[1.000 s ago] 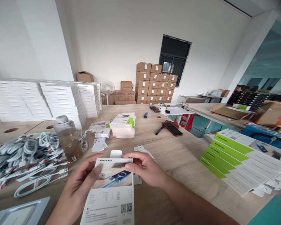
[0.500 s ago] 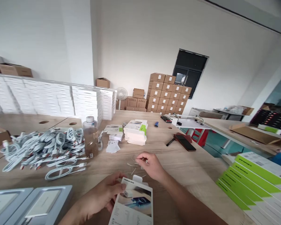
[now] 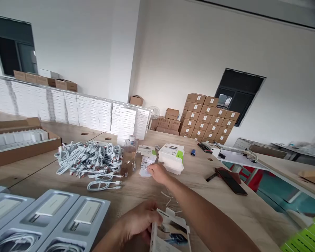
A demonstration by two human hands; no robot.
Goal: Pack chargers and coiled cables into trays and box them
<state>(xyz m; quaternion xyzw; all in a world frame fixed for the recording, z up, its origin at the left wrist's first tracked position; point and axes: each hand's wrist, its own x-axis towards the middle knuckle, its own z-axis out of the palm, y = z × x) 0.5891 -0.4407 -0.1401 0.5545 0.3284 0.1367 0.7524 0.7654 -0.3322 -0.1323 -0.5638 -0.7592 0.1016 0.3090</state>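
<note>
My left hand (image 3: pixel 144 220) grips a white printed packaging box (image 3: pixel 173 232) at its upper left edge, thumb on the front. The box is tilted, its top flaps are open, and its lower end runs out of the picture. My right hand (image 3: pixel 159 173) reaches forward past the box, with its closed fingertips on the white paper cards (image 3: pixel 144 171). Those cards lie beside a pile of white cartons (image 3: pixel 170 159) with green ends. Left of the cards stands a clear bottle (image 3: pixel 129 155) with a white cap.
Coiled white cables (image 3: pixel 91 157) lie heaped left of the bottle. Grey trays (image 3: pixel 86 189) with white chargers and cables fill the lower left. A dark phone (image 3: pixel 231 180) lies to the right. Stacked white boxes (image 3: pixel 91 113) line the back; green-edged boxes (image 3: pixel 308 238) are lower right.
My right hand has moved forward from near the box's top to the paper cards. The box in my left hand has turned and sits lower. The view has swung left.
</note>
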